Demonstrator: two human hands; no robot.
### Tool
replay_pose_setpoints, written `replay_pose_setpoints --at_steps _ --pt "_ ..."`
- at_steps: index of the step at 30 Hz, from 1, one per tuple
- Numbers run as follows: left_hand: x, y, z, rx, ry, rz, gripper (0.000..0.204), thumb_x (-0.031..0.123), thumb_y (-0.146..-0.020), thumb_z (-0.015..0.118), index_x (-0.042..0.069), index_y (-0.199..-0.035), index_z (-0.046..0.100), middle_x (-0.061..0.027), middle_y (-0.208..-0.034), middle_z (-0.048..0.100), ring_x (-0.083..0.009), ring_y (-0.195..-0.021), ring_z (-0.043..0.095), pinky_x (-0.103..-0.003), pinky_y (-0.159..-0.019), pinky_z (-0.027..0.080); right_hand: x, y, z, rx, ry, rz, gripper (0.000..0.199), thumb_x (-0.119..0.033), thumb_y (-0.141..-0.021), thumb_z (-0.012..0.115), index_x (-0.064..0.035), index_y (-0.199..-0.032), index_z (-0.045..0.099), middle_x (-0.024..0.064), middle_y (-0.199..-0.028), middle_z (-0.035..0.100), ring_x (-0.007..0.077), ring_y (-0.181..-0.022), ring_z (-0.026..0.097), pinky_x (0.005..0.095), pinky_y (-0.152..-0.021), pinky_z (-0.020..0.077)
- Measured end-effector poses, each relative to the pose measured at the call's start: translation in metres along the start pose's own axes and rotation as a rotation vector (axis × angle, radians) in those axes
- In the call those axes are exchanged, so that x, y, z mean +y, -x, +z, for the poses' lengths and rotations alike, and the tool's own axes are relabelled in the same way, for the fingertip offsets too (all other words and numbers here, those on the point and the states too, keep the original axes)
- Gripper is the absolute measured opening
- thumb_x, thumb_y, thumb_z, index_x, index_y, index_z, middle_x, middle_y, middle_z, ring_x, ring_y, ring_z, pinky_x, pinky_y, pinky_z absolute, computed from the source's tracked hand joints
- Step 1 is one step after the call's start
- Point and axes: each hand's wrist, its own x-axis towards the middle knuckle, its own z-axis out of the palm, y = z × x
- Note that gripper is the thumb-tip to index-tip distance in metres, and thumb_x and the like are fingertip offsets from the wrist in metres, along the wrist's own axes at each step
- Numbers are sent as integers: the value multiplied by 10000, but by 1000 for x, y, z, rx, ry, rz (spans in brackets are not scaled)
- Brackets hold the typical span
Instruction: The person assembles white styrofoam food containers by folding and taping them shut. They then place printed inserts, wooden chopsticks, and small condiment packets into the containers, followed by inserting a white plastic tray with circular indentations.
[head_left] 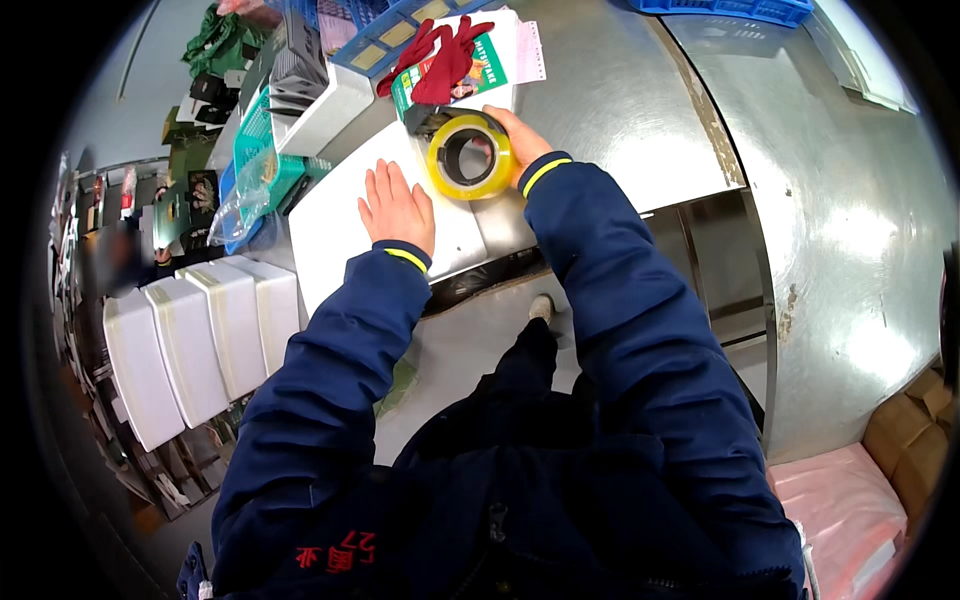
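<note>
My right hand is closed on a tape dispenser with a big yellow roll of packing tape. Its dark front end sits over the far part of a white foam box. Fingers stretched out, my left hand lies flat on the box's white top, just left of the roll. The roll and my grip hide some of the dispenser. A pair of dark red gloves lies beyond the tape, on a green printed package.
A steel worktable extends right, with another steel surface beside it. Blue crates stand at the back. Left are a teal basket, an open white box and several white foam boxes. A pink-covered stack is lower right.
</note>
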Motion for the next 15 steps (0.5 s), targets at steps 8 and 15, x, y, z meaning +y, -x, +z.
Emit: replay_pose_setpoints --at_steps 8,15 --pt "2 -5 -10 119 110 269 365 103 -805 479 64 -1168 492 -128 -1235 448 -304 -1177 390 -479 -985 270 15 -9 -13 -21 -93 -62 209 -283 -856 573 -109 -970 592 0 -816 600 100 -678 535 216 -558 438" --pt "-2 -7 -8 146 136 382 411 64 -778 495 119 -1186 494 -115 -1225 458 -312 -1160 403 -457 -956 298 43 29 -54 45 -146 -108 324 -334 -818 609 -39 -951 599 60 -844 630 158 -683 592 287 -604 488"
